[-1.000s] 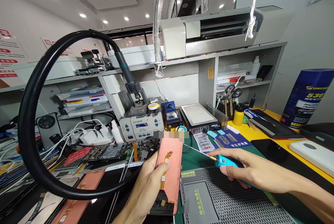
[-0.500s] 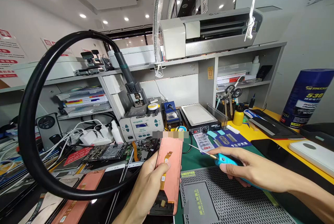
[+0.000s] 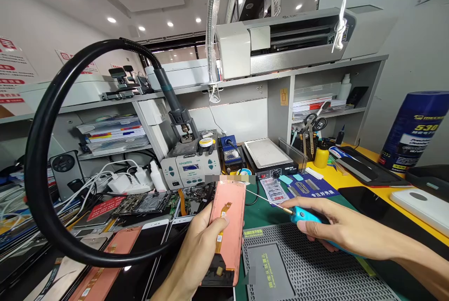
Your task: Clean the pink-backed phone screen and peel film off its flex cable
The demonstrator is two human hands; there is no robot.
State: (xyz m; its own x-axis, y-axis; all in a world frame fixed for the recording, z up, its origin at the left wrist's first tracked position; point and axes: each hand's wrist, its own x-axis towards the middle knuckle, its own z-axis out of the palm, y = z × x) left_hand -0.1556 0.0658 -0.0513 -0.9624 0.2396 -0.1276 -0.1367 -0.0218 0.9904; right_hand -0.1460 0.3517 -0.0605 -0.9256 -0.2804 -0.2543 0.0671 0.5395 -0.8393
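My left hand (image 3: 196, 247) grips a phone screen panel (image 3: 229, 226), its copper-pink back turned toward me and a ribbon flex cable (image 3: 223, 226) running down the middle. My thumb lies across the back, close to the cable; the other fingers are hidden behind. In my right hand (image 3: 338, 223) is a blue-handled tool (image 3: 304, 216) with a brass collar and a long thin metal shaft. Its tip points left, at the panel's upper right edge; whether it touches I cannot tell. Beneath the right hand lies a grey perforated anti-slip pad (image 3: 329, 263).
A thick black hose (image 3: 33, 151) loops across the left side from the rework station (image 3: 191, 172). A flat heating plate (image 3: 268, 153) stands at the back. Several phones and another pink-backed panel (image 3: 119, 245) lie at left. A blue can (image 3: 414, 132) stands at right.
The shaft tip now appears at the panel's upper right edge, where a small gap showed before. The view has shifted slightly. Both holds are the same.
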